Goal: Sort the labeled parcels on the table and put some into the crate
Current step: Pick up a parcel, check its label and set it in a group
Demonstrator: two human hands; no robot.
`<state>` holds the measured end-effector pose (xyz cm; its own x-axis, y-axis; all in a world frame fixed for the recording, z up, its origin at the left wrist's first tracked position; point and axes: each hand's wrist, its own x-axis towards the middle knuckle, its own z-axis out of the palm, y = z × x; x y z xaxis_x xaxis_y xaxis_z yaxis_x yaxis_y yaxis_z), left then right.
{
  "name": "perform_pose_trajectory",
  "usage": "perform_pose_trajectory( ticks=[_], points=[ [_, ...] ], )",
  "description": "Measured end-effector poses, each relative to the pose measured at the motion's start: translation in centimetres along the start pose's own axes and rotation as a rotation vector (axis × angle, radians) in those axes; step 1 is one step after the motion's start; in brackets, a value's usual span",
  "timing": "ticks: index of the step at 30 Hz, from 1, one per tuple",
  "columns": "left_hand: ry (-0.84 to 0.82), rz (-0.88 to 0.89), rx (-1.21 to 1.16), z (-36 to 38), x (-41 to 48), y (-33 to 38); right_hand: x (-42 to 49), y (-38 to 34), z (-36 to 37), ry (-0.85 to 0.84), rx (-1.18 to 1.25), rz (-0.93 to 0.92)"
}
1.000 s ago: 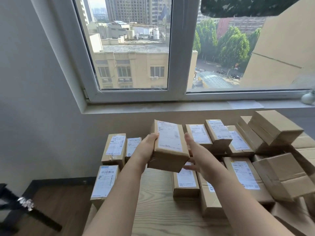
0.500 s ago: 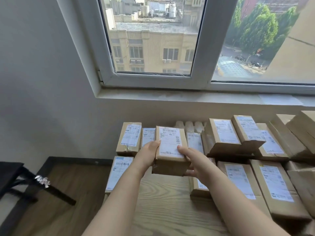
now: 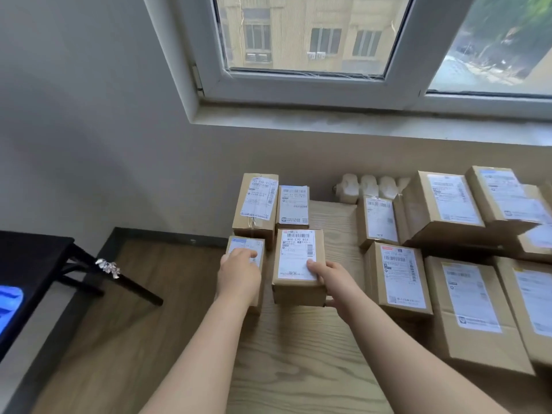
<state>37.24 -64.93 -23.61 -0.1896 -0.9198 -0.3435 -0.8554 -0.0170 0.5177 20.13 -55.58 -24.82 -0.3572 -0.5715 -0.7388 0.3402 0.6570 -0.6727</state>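
Sorting step, we judge: our right hand (image 3: pixel 331 282) pinches middle parcel (image 3: pixel 298 264) at near corner, thumb on label; parcel on table (image 3: pixel 298 354), left group. Our left hand (image 3: pixel 239 273) rests, fingers relaxed, on edge parcel (image 3: pixel 245 245). Next we need clean release; crate unseen

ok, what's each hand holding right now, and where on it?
Right hand grips the middle parcel at its near right corner, thumb on top. Left hand only rests on top of the edge parcel.
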Motion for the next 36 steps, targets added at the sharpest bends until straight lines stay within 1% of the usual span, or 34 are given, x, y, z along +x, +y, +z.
perform_pose_trajectory(
  ticks=[6,12,15,18,23,25,28,32,36],
  points=[
    [-0.001,0.133,0.177,0.7,0.0,-1.1,1.2,1.8,1.1,0.013,0.044,0.055],
    [0.018,0.152,0.167,0.6,0.0,-1.3,2.2,2.0,1.7,0.01,0.096,0.046],
    [0.032,0.172,0.182,1.0,0.0,-1.7,2.7,1.9,2.2,0.0,0.058,0.033],
    [0.04,0.176,0.166,1.1,0.1,-1.9,3.2,1.9,2.6,0.025,0.0,0.01],
    [0.038,0.181,0.16,1.1,0.0,-2.0,4.0,1.5,3.3,0.116,-0.132,-0.101],
    [0.033,0.181,0.161,1.0,-0.1,-2.0,4.3,1.2,3.5,0.128,-0.17,-0.133],
    [0.017,0.185,0.185,1.0,-0.2,-1.9,4.7,1.2,3.5,0.136,-0.205,-0.122],
    [0.002,0.164,0.176,1.1,-0.3,-1.6,4.1,1.1,2.7,0.168,-0.208,-0.077],
    [0.003,0.153,0.171,1.0,-0.8,-1.0,3.2,1.1,1.6,0.165,-0.195,-0.059]
  ],
)
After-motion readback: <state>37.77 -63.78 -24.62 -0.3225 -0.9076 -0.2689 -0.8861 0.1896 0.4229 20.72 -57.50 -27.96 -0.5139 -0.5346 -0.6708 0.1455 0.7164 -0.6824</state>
